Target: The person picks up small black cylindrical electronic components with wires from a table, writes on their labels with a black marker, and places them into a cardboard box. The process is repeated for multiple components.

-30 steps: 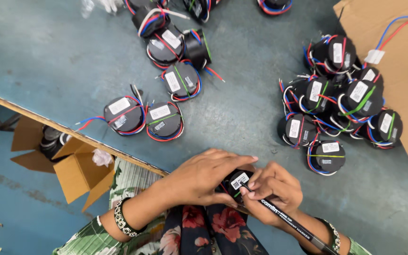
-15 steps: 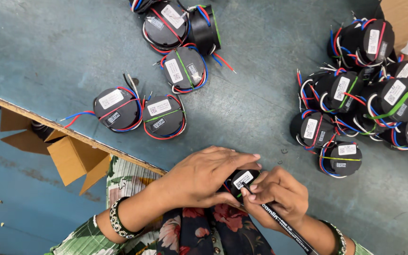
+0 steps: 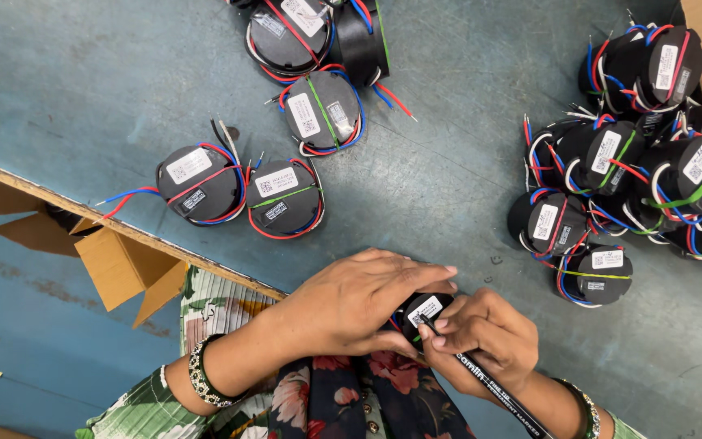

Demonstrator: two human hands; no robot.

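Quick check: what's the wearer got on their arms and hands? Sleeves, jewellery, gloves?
No gloves: both hands bare. Left hand: a dark beaded bracelet with light studs at the wrist, then a green-and-white leaf-print sleeve. Right hand: a similar beaded bracelet, with a bit of the same green print at the frame edge. No rings visible.

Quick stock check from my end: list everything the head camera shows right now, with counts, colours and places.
Round black wired coil: one, white label, between both hands at the table's near edge.
Loose black coils: five, red, blue and green wires, centre-left and top.
Piled black coils: a heap, too overlapped to count, right side.
Blue-grey worktable: one, wooden front edge.
Brown cardboard box: one, flaps open, on the floor at left.
Black marker pen: one, in the right hand.
Beaded bracelets: one per wrist.
Left hand: covers the coil.
Right hand: grips the pen, touches the coil.
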